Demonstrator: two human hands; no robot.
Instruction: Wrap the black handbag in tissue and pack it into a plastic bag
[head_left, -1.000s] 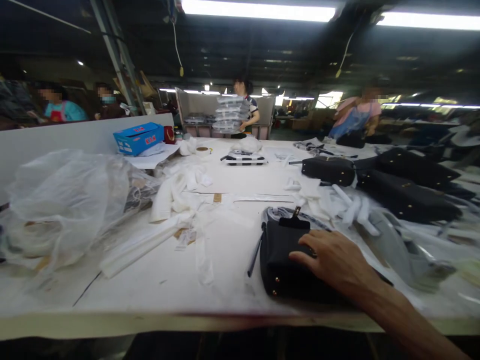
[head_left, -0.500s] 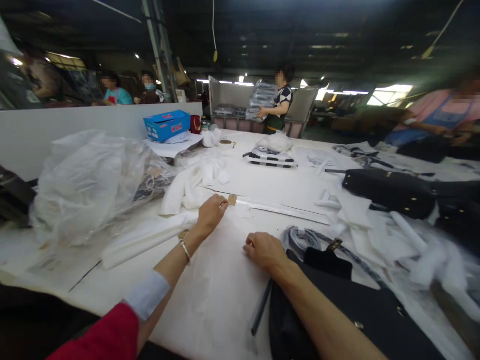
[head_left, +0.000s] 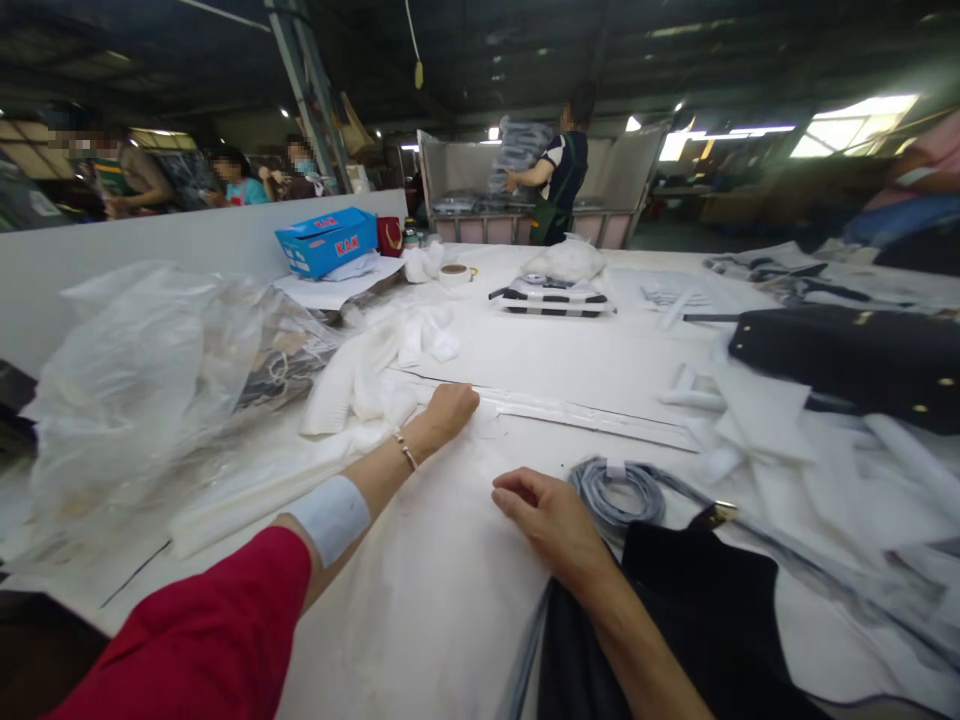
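Observation:
My left hand [head_left: 452,408] is closed low over the white table [head_left: 420,600], beside a clear tape-like strip [head_left: 592,418] stuck across the surface. Whatever its fingers hold is hidden. To the right, my right hand [head_left: 546,515] hovers half curled, thumb and fingers apart, with nothing visible in it. Under my right forearm lies a black bag [head_left: 697,590] with a flap and a gold-coloured metal fitting [head_left: 721,512]. A coiled grey strap [head_left: 619,490], bound with a white band, sits just beyond that hand.
Crumpled clear plastic bags [head_left: 142,370] and white foam wrap [head_left: 360,380] cover the left side. White sheet scraps [head_left: 787,430] and another black bag [head_left: 847,355] lie right. Farther back are a blue box [head_left: 328,245], a tape roll [head_left: 454,272] and a person [head_left: 566,170] carrying a stack.
My left hand has shifted slightly right and closed over the spot where a small brown square showed. My right hand's fingers have spread a little. The view has turned slightly.

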